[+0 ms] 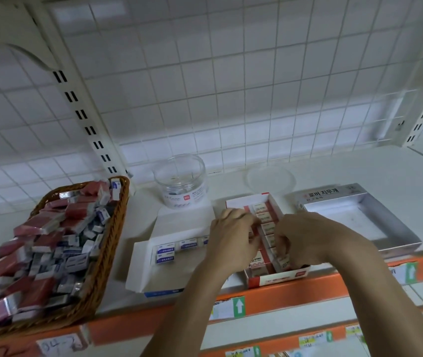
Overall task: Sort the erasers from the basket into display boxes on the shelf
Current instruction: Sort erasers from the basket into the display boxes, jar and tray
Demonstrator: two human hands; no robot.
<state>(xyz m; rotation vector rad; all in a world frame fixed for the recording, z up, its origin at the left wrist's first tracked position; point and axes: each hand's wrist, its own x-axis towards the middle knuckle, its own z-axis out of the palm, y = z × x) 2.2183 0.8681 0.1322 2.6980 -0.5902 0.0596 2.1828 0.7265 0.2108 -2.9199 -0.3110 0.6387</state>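
Note:
A wicker basket [112, 228] at the left of the shelf holds several red and blue-white erasers [50, 243]. A white-blue display box [140, 269] holds three blue-labelled erasers [166, 249]. Beside it stands a red display box [280, 275] with rows of red-labelled erasers [263, 215]. Both my hands are inside the red box. My left hand [233, 238] curls its fingers over erasers in the left row. My right hand [300, 238] has its fingers curled down onto the right row. Whether either hand grips an eraser is hidden by the fingers.
A silver display box [396, 228] with Korean lettering sits empty at the right. A clear plastic jar [180, 181] and a clear lid [271, 180] stand behind the boxes. The shelf has an orange front edge [269, 292] with price labels. A white wire grid forms the back.

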